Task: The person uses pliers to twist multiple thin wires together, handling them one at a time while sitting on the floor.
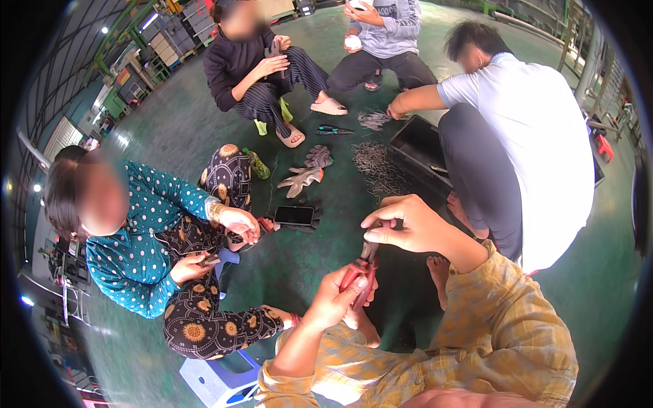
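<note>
Over the green floor [320,251], our left hand [333,299] should squeeze the red pliers [362,272] steadily; right-hand fingers [381,228] pinch the small piece above.

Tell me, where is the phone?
In the head view, the phone lies on the green floor, left of centre, just below the grey gloves.
</note>
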A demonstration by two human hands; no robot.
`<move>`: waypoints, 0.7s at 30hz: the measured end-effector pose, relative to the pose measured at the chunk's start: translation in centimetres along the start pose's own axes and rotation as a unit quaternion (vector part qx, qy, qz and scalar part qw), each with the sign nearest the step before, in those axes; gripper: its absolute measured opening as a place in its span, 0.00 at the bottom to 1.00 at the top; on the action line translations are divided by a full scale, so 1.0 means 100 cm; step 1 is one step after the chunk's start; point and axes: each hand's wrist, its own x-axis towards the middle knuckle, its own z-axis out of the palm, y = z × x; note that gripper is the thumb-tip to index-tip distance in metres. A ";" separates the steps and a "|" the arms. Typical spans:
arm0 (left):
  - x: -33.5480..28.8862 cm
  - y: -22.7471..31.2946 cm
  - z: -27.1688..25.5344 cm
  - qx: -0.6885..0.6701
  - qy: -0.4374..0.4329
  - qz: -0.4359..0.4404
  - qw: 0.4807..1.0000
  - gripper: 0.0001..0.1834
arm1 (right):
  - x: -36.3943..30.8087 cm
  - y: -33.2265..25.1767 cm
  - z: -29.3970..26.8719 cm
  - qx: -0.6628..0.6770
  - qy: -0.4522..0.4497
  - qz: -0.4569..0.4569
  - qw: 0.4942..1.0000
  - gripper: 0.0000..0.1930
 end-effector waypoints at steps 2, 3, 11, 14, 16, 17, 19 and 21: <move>0.002 0.001 0.003 0.022 0.010 -0.001 1.000 0.16 | 0.000 -0.003 -0.002 -0.017 0.011 -0.009 1.000 0.15; 0.003 0.002 0.005 0.033 0.015 -0.001 0.999 0.16 | 0.002 -0.003 -0.002 -0.018 0.016 -0.002 1.000 0.16; 0.011 0.010 0.008 0.083 0.063 -0.045 0.993 0.13 | 0.007 -0.001 -0.006 -0.049 0.002 0.103 0.993 0.21; 0.013 0.009 0.010 0.101 0.075 -0.058 0.990 0.12 | 0.011 0.003 -0.005 -0.054 -0.020 0.129 0.990 0.23; 0.015 0.008 0.012 0.100 0.080 -0.055 0.990 0.12 | 0.011 0.008 -0.006 -0.049 -0.031 0.131 0.990 0.23; 0.016 0.007 0.013 0.098 0.081 -0.049 0.991 0.11 | 0.010 0.011 -0.006 -0.046 -0.038 0.130 0.990 0.23; 0.018 0.005 0.012 0.074 0.067 -0.046 0.994 0.10 | 0.009 0.016 -0.003 -0.030 -0.017 0.098 0.995 0.24; 0.018 0.002 0.007 0.030 0.036 -0.052 0.998 0.11 | 0.007 0.019 0.000 -0.024 -0.005 0.081 0.996 0.24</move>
